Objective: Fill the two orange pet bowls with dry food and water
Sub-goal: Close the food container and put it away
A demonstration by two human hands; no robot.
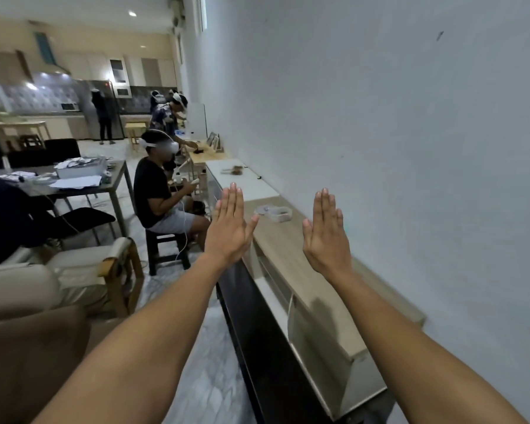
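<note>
Both my arms are stretched out in front of me over a long wooden sideboard (291,249) along the white wall. My left hand (230,228) is flat with straight fingers held together, back of the hand towards me, holding nothing. My right hand (327,232) is held the same way, flat and empty, a little to the right above the sideboard top. No orange pet bowls, dry food or water are in view. A clear plastic container (274,213) lies on the sideboard just beyond my hands.
A seated person (159,197) with a headset is on a stool left of the sideboard. Further people stand at the back near a kitchen. A grey table (110,186) with papers, a beige armchair (83,270) and a brown sofa (28,356) fill the left side.
</note>
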